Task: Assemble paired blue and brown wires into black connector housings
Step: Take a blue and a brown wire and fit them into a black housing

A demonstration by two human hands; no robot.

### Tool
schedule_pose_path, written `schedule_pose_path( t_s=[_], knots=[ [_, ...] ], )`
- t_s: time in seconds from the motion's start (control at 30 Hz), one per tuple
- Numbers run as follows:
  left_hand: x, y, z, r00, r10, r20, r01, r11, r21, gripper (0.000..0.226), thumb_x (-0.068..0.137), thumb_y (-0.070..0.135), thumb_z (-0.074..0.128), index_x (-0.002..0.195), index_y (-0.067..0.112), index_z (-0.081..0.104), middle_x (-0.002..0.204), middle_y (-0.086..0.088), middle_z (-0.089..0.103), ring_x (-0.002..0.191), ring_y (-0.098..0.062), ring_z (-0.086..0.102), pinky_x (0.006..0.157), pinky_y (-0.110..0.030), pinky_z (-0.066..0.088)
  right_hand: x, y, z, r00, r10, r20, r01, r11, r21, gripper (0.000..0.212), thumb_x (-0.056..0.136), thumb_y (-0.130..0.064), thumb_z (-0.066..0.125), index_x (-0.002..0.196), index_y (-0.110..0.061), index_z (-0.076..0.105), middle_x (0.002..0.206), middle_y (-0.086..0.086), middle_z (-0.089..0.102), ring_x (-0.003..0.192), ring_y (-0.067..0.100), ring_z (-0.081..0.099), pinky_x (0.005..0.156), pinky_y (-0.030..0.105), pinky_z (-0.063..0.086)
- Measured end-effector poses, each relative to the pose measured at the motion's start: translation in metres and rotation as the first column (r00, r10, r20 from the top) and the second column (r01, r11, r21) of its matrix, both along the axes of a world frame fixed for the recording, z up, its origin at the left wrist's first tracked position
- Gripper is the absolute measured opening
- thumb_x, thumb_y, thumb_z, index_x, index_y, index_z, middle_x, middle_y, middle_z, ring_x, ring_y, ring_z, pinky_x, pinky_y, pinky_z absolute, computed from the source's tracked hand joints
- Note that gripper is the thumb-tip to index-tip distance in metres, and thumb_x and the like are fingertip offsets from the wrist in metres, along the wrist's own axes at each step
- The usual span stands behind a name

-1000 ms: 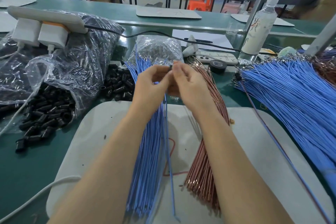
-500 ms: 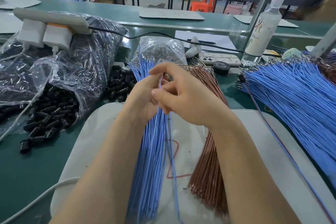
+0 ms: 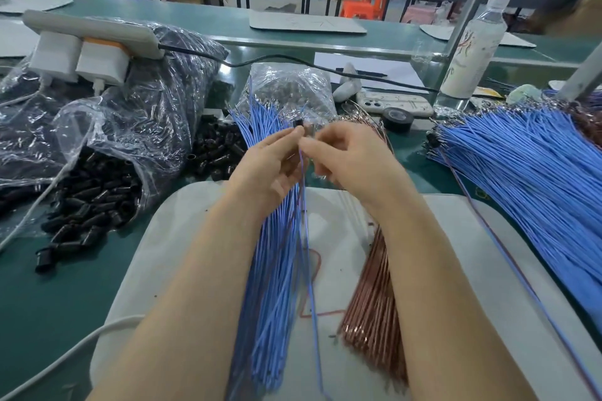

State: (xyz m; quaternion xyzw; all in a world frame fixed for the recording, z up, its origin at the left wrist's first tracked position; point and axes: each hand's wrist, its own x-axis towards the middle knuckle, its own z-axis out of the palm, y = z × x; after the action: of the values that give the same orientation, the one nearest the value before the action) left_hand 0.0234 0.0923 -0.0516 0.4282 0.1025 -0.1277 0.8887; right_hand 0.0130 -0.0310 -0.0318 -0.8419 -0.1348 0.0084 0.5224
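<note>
Our forearms cover much of the white mat (image 3: pixel 488 270), and where our fingertips meet, the detail is small and partly hidden: we can make out a short black housing (image 3: pixel 298 124) pinched at the tips of our left hand (image 3: pixel 270 163), but whether a wire end sits inside it we cannot tell. Our right hand (image 3: pixel 348 156) is curled, thumb and forefinger closed narrowly on a thin blue wire (image 3: pixel 309 270) just below the housing; that wire hangs straight down over the mat and runs off the lower edge. A darker strand seems to hang beside it, too blurred to name. Under our left wrist lies a blue bundle (image 3: pixel 270 303) of smooth, matte wires, fanning at the far end. Under our right arm lies a brown bundle (image 3: pixel 374 319), glossy and coppery, its far end hidden by the hand. Left of the mat, stubby black cylindrical housings spill from a crinkled clear bag (image 3: pixel 130 127) onto the green bench (image 3: pixel 39 303). At right a broad blue heap (image 3: pixel 537 179) is cut off by the edge.
</note>
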Motion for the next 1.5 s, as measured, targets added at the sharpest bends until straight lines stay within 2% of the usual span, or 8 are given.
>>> schedule_pose_path(
  t_s=[0.03, 0.1, 0.2, 0.33, 0.57, 0.87, 1.17, 1.5],
  knots=[
    [-0.001, -0.001, 0.0, 1.0, -0.013, 0.021, 0.013, 1.0, 0.026, 0.016, 0.096, 0.015, 0.047, 0.083, 0.017, 0.055, 0.078, 0.006, 0.054, 0.045, 0.003, 0.057, 0.047, -0.009, 0.044, 0.004, -0.002, -0.006, 0.988, -0.147, 0.043, 0.152, 0.976, -0.159, 0.018, 0.087, -0.033, 0.065, 0.082, -0.016, 0.065, 0.071, -0.004, 0.066, 0.066, 0.009, 0.058, 0.065, 0.027, 0.046],
    [-0.002, -0.003, 0.0, 0.998, -0.011, 0.062, 0.007, 0.998, 0.064, 0.014, 0.096, 0.016, 0.047, 0.083, 0.017, 0.053, 0.078, 0.006, 0.052, 0.045, 0.003, 0.056, 0.049, -0.01, 0.044, 0.011, -0.004, -0.018, 0.982, -0.187, 0.012, 0.182, 0.938, -0.295, 0.022, 0.087, -0.038, 0.065, 0.08, -0.017, 0.066, 0.075, -0.003, 0.068, 0.071, 0.008, 0.059, 0.068, 0.027, 0.046],
    [0.0, -0.002, -0.003, 0.995, -0.009, 0.101, -0.001, 0.994, 0.105, 0.012, 0.096, 0.017, 0.047, 0.085, 0.018, 0.053, 0.079, 0.006, 0.052, 0.051, 0.003, 0.056, 0.055, -0.013, 0.045, 0.014, 0.001, -0.021, 0.993, -0.106, -0.054, 0.096, 0.982, -0.16, 0.024, 0.09, -0.032, 0.063, 0.067, -0.024, 0.065, 0.061, -0.009, 0.065, 0.045, -0.007, 0.049, 0.055, 0.018, 0.035],
    [-0.001, -0.002, -0.002, 0.994, -0.018, 0.111, 0.002, 0.99, 0.144, 0.006, 0.095, 0.02, 0.049, 0.09, 0.02, 0.052, 0.083, 0.008, 0.052, 0.064, 0.0, 0.052, 0.06, -0.016, 0.045, 0.012, 0.003, -0.019, 0.996, -0.073, -0.059, 0.071, 0.997, -0.032, 0.024, 0.09, -0.027, 0.064, 0.067, -0.02, 0.068, 0.065, -0.005, 0.069, 0.042, -0.006, 0.048, 0.055, 0.017, 0.035],
    [-0.002, -0.003, -0.001, 0.989, 0.009, 0.147, -0.04, 0.977, 0.209, 0.005, 0.096, 0.018, 0.049, 0.091, 0.018, 0.051, 0.081, 0.005, 0.05, 0.066, -0.002, 0.048, 0.064, -0.018, 0.044, 0.013, 0.004, -0.022, 0.996, -0.042, -0.078, 0.023, 0.972, -0.234, 0.018, 0.079, -0.021, 0.063, 0.063, -0.014, 0.069, 0.067, 0.001, 0.07, 0.05, 0.001, 0.048, 0.062, 0.029, 0.045],
    [-0.007, -0.004, 0.002, 0.986, -0.006, 0.166, -0.031, 0.974, 0.222, 0.01, 0.095, 0.017, 0.048, 0.086, 0.02, 0.052, 0.079, 0.007, 0.052, 0.054, 0.003, 0.054, 0.057, -0.013, 0.045, 0.015, 0.006, -0.027, 0.999, -0.04, -0.031, 0.035, 0.99, -0.137, 0.024, 0.09, -0.026, 0.064, 0.067, -0.019, 0.067, 0.069, 0.002, 0.072, 0.042, -0.003, 0.047, 0.056, 0.02, 0.036],
    [-0.003, -0.001, -0.001, 0.983, 0.046, 0.176, -0.084, 0.972, 0.218, 0.018, 0.096, 0.018, 0.049, 0.113, 0.014, 0.047, 0.087, 0.005, 0.052, 0.072, -0.002, 0.05, 0.069, -0.021, 0.045, 0.009, 0.001, -0.02, 0.961, 0.121, -0.25, -0.19, 0.944, -0.27, 0.023, 0.091, -0.021, 0.059, 0.082, -0.004, 0.072, 0.079, 0.005, 0.075, 0.045, 0.008, 0.044, 0.048, 0.019, 0.04],
    [-0.008, -0.004, 0.002, 0.979, 0.021, 0.201, -0.073, 0.965, 0.252, 0.013, 0.096, 0.016, 0.048, 0.108, 0.014, 0.047, 0.084, 0.006, 0.051, 0.068, -0.001, 0.05, 0.061, -0.015, 0.045, 0.015, 0.008, -0.028, 0.995, -0.091, -0.037, 0.089, 0.995, -0.054, 0.018, 0.091, -0.02, 0.062, 0.073, -0.018, 0.066, 0.062, -0.004, 0.067, 0.044, 0.0, 0.051, 0.052, 0.016, 0.041]
  ],
)
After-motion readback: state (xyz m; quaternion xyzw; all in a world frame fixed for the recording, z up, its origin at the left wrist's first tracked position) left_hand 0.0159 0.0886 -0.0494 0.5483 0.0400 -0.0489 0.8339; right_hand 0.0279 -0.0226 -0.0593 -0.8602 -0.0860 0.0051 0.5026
